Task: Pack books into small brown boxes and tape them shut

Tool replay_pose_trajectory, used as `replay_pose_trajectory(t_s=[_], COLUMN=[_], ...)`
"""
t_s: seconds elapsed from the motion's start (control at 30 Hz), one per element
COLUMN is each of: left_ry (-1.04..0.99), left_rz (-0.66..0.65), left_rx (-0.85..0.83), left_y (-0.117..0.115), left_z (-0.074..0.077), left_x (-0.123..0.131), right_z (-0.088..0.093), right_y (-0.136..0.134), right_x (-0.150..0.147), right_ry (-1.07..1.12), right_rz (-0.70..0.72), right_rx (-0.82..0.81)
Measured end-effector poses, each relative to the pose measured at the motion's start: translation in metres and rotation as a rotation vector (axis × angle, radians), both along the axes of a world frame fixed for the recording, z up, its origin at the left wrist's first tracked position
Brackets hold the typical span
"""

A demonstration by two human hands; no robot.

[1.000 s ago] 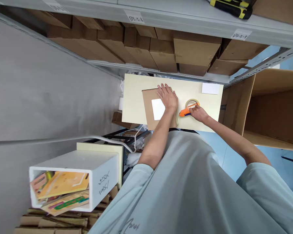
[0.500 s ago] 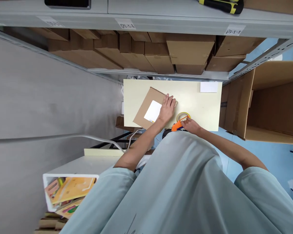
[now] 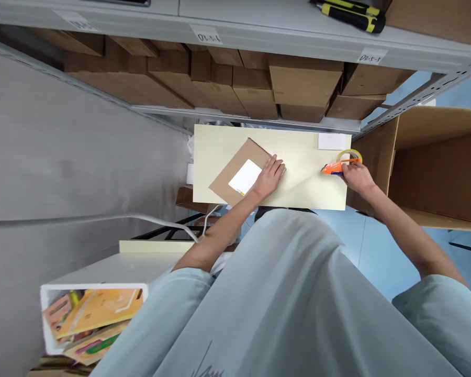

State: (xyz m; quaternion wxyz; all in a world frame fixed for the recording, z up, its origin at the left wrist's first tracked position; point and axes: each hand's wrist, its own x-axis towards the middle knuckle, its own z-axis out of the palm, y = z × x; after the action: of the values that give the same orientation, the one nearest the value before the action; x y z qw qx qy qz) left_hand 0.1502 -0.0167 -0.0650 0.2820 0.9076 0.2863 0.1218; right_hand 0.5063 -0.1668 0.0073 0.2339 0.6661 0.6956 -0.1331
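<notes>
A flat brown cardboard parcel (image 3: 231, 175) with a white label (image 3: 245, 177) lies turned at an angle on a pale yellow table (image 3: 302, 183). My left hand (image 3: 270, 177) rests flat on the parcel's right part, fingers stretched out. My right hand (image 3: 355, 177) is closed round an orange tape dispenser (image 3: 335, 167) carrying a roll of clear tape (image 3: 349, 155), at the table's right edge, well away from the parcel.
A white slip (image 3: 332, 141) lies at the table's far right corner. Stacked cartons (image 3: 306, 84) fill the shelf behind. A large open carton (image 3: 435, 167) stands at the right. A white bin of coloured boards (image 3: 94, 314) sits at lower left. A yellow-black tool (image 3: 353, 15) lies on the top shelf.
My left hand turned the parcel to an angle and stayed on it. My right hand carried the tape dispenser from beside the parcel to the table's right edge.
</notes>
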Motion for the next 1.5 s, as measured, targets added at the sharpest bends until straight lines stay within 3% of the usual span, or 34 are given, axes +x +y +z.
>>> replay_pose_trajectory(t_s=[0.1, 0.2, 0.43, 0.67, 0.77, 0.87, 0.97, 1.1, 1.2, 1.33, 1.5], left_ry=[0.019, 0.037, 0.024, 0.033, 0.002, -0.176, -0.343, -0.456, -0.424, -0.34, -0.355], left_rz=[-0.137, -0.226, -0.217, -0.201, -0.154, 0.084, 0.268, 0.365, 0.421, 0.427, 0.406], left_rx=[0.021, 0.01, 0.01, -0.01, 0.039, 0.128, 0.267, 0.41, 0.415, 0.392, 0.438], left_y=[-0.009, -0.02, -0.031, -0.05, -0.053, -0.029, 0.029, 0.12, 0.167, 0.186, 0.162], left_z=[-0.001, -0.003, -0.007, 0.006, 0.026, 0.059, 0.107, 0.179, 0.215, 0.232, 0.221], left_x=[-0.004, -0.009, -0.009, -0.01, -0.009, 0.009, 0.039, 0.073, 0.086, 0.089, 0.078], right_z=[0.009, 0.009, 0.006, 0.022, 0.048, 0.085, 0.126, 0.186, 0.226, 0.255, 0.249], right_y=[0.026, 0.05, 0.077, 0.119, 0.135, 0.152, 0.184, 0.255, 0.311, 0.365, 0.396], right_x=[-0.013, -0.055, -0.136, -0.142, -0.134, -0.13, -0.129, -0.127, -0.126, -0.128, -0.131], right_ry=[0.004, 0.028, 0.132, 0.079, 0.142, 0.211, 0.252, 0.281, 0.244, 0.165, 0.147], right_rz=[-0.025, -0.09, -0.193, -0.35, -0.36, -0.38, -0.333, -0.155, -0.065, -0.037, -0.064], right_rx=[0.003, -0.036, 0.008, 0.055, 0.16, 0.247, 0.321, 0.495, 0.549, 0.442, 0.413])
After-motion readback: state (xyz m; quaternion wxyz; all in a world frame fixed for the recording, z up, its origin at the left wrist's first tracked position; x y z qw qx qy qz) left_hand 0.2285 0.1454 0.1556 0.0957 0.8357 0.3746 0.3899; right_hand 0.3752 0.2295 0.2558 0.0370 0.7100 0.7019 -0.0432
